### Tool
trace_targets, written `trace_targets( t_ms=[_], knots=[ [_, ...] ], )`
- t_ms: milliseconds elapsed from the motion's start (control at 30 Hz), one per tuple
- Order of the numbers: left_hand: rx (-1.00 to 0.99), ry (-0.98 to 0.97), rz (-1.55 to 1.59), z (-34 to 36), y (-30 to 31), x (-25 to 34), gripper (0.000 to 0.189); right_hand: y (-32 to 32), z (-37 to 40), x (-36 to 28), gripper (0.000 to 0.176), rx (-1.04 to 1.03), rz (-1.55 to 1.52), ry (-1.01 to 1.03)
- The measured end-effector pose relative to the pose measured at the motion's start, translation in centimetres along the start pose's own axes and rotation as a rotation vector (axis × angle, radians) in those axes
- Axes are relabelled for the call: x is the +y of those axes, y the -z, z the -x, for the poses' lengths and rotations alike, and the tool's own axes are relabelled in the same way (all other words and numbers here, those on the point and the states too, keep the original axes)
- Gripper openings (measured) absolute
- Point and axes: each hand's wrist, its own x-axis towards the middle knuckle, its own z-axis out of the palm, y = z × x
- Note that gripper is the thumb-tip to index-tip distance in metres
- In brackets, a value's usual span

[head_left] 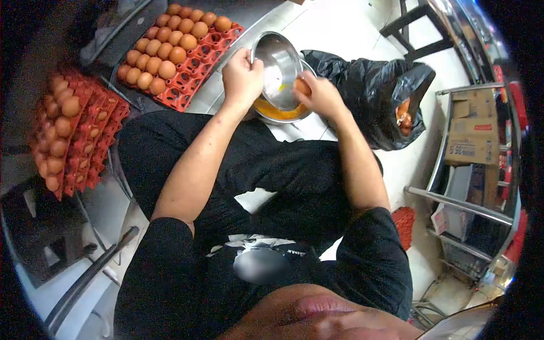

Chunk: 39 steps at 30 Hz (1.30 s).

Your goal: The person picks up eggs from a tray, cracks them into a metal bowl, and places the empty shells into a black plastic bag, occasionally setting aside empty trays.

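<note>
My left hand (pixel 242 80) is closed on the rim of a tilted steel bowl (pixel 275 46). Inside that bowl are a bright white patch and a bit of yellow. Below it, a second metal bowl (pixel 283 119) holds orange-yellow liquid egg (pixel 265 107). In my right hand (pixel 327 97) is a brown egg (pixel 302 86), gripped by the fingers at the right side of the tilted bowl. Whether its shell is cracked cannot be made out.
A red tray (pixel 195 76) of brown eggs, with several bare cups, sits upper left. Stacked egg trays (pixel 85 139) stand at far left. Right of the bowls is a black plastic bag (pixel 368 85) with shells (pixel 404 116) inside. A metal rack (pixel 462 204) holds cardboard boxes (pixel 473 133).
</note>
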Motion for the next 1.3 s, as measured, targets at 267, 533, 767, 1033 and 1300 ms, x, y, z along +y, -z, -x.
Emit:
trace_targets(
  t_ms=[267, 533, 767, 1033, 1300],
  knots=[
    [-0.099, 0.147, 0.065, 1.9, -0.7, -0.2, 0.018, 0.5, -1.4, -2.7, 0.036, 0.013, -0.136, -0.112],
    [-0.099, 0.149, 0.09, 2.5, -1.0, 0.6, 0.015, -1.2, -1.9, -2.5, 0.026, -0.255, -0.073, -0.052],
    [-0.163, 0.174, -0.02, 3.2, -0.9, 2.2, 0.017, -1.8, -2.4, -1.5, 0.026, -0.278, -0.192, -0.025],
    [-0.17, 0.151, -0.044, 3.5, -0.9, 2.5, 0.014, -1.4, -2.2, -1.8, 0.026, -0.278, -0.231, -0.01],
    [-0.149, 0.104, -0.044, 3.5, -1.1, 2.1, 0.016, -1.3, -2.4, -1.9, 0.03, -0.347, -0.197, -0.037]
  ],
)
